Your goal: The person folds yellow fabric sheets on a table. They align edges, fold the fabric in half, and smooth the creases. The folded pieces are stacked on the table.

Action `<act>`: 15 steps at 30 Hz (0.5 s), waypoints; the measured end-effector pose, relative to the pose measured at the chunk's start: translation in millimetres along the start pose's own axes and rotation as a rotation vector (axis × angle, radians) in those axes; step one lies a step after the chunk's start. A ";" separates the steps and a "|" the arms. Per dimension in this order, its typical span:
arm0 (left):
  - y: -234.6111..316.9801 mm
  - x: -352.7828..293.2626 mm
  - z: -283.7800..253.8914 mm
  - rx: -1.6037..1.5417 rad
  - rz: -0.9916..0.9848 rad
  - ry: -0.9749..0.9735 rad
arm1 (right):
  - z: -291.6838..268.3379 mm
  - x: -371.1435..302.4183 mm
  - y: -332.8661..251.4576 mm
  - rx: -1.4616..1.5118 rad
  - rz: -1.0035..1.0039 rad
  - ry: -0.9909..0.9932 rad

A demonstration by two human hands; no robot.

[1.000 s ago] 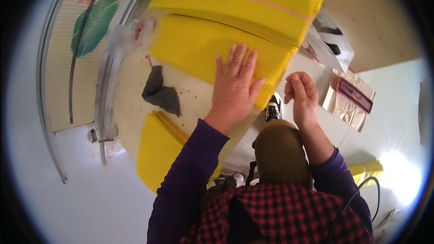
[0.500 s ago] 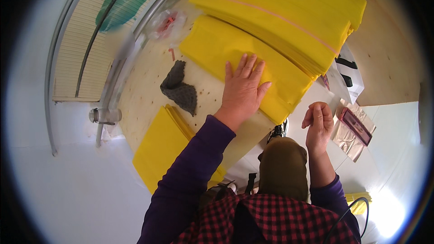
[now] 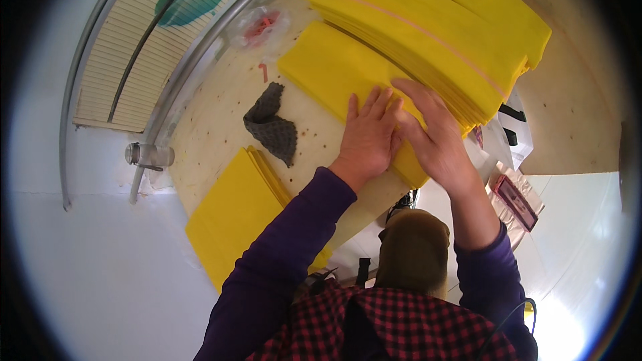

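Note:
A folded yellow sheet (image 3: 334, 67), seemingly cloth, lies on the pale tabletop. My left hand (image 3: 368, 134) rests flat on it with the fingers stretched out. Close on its right, my right hand (image 3: 435, 140) reaches over the same sheet, its fingers extended and thumb apart, the tips near my left fingers. Neither hand grips anything. Beyond both hands rises a thick stack of folded yellow sheets (image 3: 414, 33), with a pink line across one of them. A dark grey crumpled cloth (image 3: 271, 124) lies left of my left hand.
Another pile of yellow sheets (image 3: 231, 217) lies at the table's near left edge. A clear plastic bag with red bits (image 3: 259, 27) sits at the far left. A lidded jar (image 3: 148, 155) stands beside the left edge. At right, a dark red flat object (image 3: 516, 202) lies on shiny wrapping.
My right hand has come from beside the table up and left onto the yellow sheet, its curled fingers now stretched. My left hand stays flat on the sheet. The view has shifted slightly.

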State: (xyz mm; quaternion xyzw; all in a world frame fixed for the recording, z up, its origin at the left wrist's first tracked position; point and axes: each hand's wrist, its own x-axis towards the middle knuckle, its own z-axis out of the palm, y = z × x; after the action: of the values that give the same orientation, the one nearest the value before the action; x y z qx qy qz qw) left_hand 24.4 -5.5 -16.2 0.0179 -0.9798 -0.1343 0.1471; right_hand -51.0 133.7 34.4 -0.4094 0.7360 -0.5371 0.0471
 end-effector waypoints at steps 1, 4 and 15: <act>-0.1 0.1 -0.3 -0.008 0.014 0.022 | 9.7 13.4 5.5 -0.046 -0.007 -0.017; -1.0 1.4 -2.4 -0.032 0.016 -0.005 | 31.6 38.4 27.6 -0.264 -0.042 -0.067; -43.8 35.6 -35.5 -0.297 0.002 0.218 | 44.9 35.6 65.8 -0.405 -0.044 -0.190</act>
State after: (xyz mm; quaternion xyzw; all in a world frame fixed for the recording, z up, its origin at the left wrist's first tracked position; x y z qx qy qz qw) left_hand 0.5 -59.4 14.8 0.0094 -0.9274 -0.2747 0.2538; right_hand -88.0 82.5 -25.7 -0.4754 0.8120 -0.3379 0.0213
